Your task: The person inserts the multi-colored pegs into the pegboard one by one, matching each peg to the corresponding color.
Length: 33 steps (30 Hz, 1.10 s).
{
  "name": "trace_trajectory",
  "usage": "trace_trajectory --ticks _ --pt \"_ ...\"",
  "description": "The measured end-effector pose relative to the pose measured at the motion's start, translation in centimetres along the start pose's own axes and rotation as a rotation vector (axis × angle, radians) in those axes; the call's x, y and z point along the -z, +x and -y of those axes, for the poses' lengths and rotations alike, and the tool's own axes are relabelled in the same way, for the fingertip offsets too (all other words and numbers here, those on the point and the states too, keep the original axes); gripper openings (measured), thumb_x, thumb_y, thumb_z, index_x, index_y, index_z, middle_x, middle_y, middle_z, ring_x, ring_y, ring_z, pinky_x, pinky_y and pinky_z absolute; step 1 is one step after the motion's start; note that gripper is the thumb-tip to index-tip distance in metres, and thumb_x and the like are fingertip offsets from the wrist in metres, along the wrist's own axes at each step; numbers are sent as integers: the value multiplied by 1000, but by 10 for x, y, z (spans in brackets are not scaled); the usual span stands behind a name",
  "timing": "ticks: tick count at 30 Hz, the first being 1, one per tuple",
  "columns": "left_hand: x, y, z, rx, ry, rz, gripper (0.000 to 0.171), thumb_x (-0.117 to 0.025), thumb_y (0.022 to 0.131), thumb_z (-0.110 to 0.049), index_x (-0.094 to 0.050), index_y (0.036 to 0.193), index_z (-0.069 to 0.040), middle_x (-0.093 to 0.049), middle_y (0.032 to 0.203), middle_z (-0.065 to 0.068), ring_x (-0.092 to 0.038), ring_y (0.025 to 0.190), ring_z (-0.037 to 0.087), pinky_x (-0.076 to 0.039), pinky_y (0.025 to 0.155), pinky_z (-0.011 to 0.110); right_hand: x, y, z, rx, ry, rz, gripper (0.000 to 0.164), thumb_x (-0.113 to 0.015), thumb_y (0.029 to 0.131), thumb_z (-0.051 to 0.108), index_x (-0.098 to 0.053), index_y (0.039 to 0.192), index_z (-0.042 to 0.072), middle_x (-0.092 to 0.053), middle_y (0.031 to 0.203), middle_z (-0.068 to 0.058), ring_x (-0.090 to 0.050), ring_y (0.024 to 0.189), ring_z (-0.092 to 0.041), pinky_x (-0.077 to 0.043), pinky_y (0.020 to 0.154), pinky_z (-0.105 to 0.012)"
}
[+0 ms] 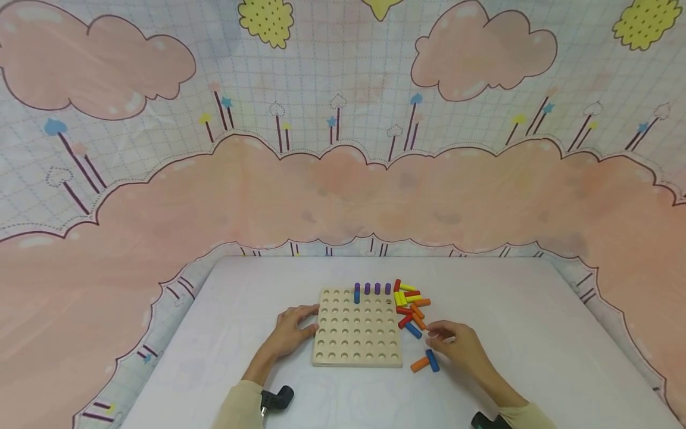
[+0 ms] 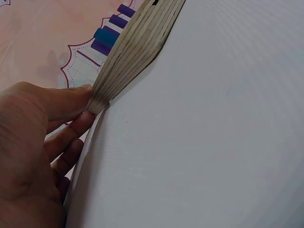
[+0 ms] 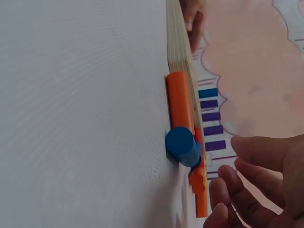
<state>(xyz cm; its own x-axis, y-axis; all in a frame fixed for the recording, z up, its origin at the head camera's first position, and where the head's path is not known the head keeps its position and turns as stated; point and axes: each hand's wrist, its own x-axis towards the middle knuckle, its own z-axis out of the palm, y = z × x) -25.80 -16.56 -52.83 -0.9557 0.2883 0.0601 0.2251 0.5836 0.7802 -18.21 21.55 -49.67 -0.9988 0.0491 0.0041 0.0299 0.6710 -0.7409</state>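
Note:
A square wooden pegboard [image 1: 356,364] with rows of round holes lies on the table. Several purple pegs [image 1: 377,288] stand upright along its back row, with one blue peg [image 1: 356,297] just in front of the leftmost. My left hand [image 1: 293,328] touches the board's left edge with thumb and fingertips; in the left wrist view, the fingers [image 2: 78,126] meet the board's side. Over the table to the right, my right hand [image 1: 455,342] hovers near the loose pegs. Its thumb and fingers [image 3: 247,190] are bent a little and apart, with nothing seen between them.
Loose red, yellow, orange and blue pegs lie piled against the board's right side, among them a blue peg [image 1: 413,330]. Nearer the front, an orange peg [image 1: 420,364] and another blue peg [image 1: 433,360] lie touching. A patterned cloth [image 1: 343,196] hangs behind the white table [image 1: 214,357].

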Motion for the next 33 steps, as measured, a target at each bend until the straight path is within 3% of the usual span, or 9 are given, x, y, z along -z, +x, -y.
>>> trace_trajectory --ticks 8,15,26,33 --pt "1 0 0 -23 1 1 47 -69 91 -19 -59 136 -11 -63 133 5 -45 131 30 -14 115 53 4 -6 -7 -49 2 99 27 -78 84 18 -73 109 11 -73 96 2 -60 85 -12 -53 74 -28" --pt "1 -1 -1 -21 -4 2 47 -69 91 -19 -58 136 -11 -64 132 4 -44 131 30 -13 115 52 6 -8 -9 -74 -19 148 31 -81 78 13 -73 108 11 -73 102 -1 -62 92 -14 -56 83 -37" --pt "0 -1 -1 -6 -19 5 47 -68 91 -18 -58 137 -12 -63 133 5 -43 133 30 -11 117 52 3 -8 -10 -53 -105 188 22 -80 79 12 -75 100 15 -67 92 4 -54 84 -12 -47 74 -28" --pt "-1 2 3 -11 0 1 46 -68 92 -20 -59 136 -13 -63 133 3 -44 132 30 -11 117 52 4 -10 -9 -13 -95 185 20 -81 78 15 -73 96 15 -66 90 5 -53 82 -12 -45 71 -25"
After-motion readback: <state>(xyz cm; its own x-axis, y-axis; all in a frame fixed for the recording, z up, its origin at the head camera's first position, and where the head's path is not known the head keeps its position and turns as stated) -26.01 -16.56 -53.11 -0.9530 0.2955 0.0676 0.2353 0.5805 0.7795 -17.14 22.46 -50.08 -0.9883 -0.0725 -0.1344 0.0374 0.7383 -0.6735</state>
